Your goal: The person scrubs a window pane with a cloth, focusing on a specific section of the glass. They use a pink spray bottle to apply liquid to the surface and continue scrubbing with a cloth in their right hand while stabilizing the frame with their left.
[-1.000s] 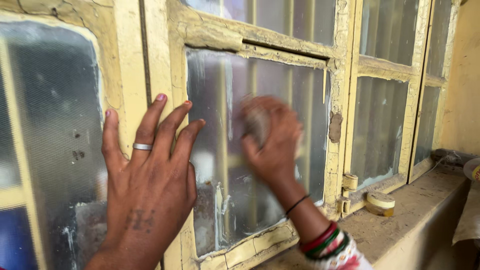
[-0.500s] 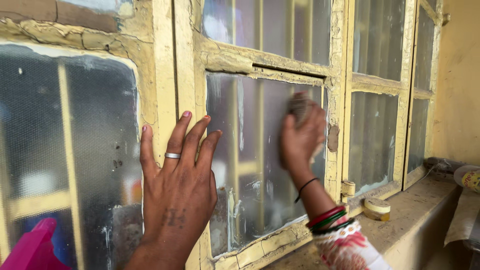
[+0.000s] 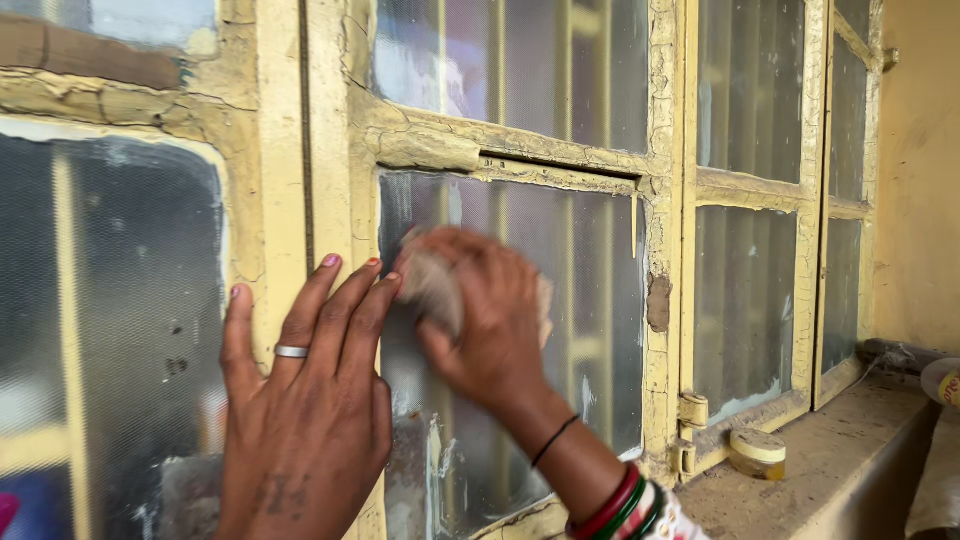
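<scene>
Glass fills the middle pane [image 3: 590, 300] of an old window whose yellow frame [image 3: 330, 150] is cracked and flaking. The right hand [image 3: 480, 320] presses a small tan pad, likely sandpaper [image 3: 430, 285], against the upper left corner of that pane; its fingers are curled and clamped on the pad, blurred by motion. The left hand [image 3: 300, 410] lies flat with fingers spread apart, holding nothing, its palm over the upright post of the frame and its fingertips just beside the pad, nearly touching it. A silver ring [image 3: 291, 351] sits on one finger. The right wrist carries a thin black cord and red and green bangles [image 3: 622, 505].

To the left, a wire-mesh pane [image 3: 120, 330] stands behind the left hand. To the right of the worked pane, a hinge [image 3: 691, 412] sits low on the frame, with further panes beyond. On the dusty sill [image 3: 830, 450] at near right lies a roll of tape [image 3: 757, 452], well apart from both hands. White smears streak the lower glass beneath the right forearm.
</scene>
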